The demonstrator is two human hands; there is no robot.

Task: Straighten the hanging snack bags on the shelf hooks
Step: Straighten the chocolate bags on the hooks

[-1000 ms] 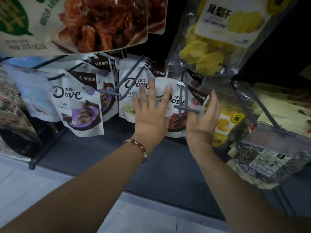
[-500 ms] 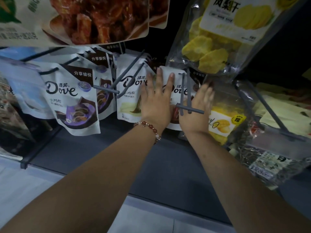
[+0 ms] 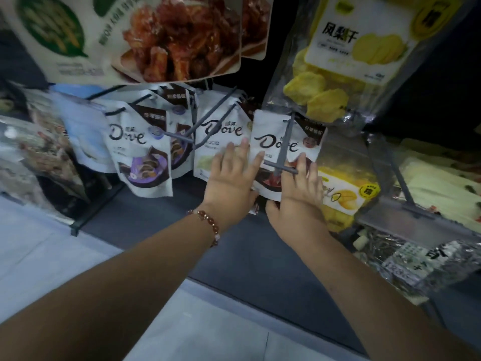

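A white Dove bag with a red picture (image 3: pixel 276 142) hangs on a grey wire hook (image 3: pixel 282 152) at the middle of the shelf. My left hand (image 3: pixel 231 183) lies flat against its left edge, fingers straight and pointing up. My right hand (image 3: pixel 299 188) rests on its lower right part with straight fingers, the thumb spread out under the bag's bottom edge. To the left hang a green-picture Dove bag (image 3: pixel 216 136) and a purple-picture Dove bag (image 3: pixel 140 152), the purple one tilted.
A large dried-pineapple bag (image 3: pixel 351 56) and a meat-snack bag (image 3: pixel 156 40) hang above. A yellow mango bag (image 3: pixel 346 194) sits right of my right hand. A hook with a price holder (image 3: pixel 406 217) juts out at right. The dark shelf floor (image 3: pixel 260 256) lies below.
Both hands have slid down to the lower part of the red Dove bag. Its face now shows in full between them, hanging on its hook.
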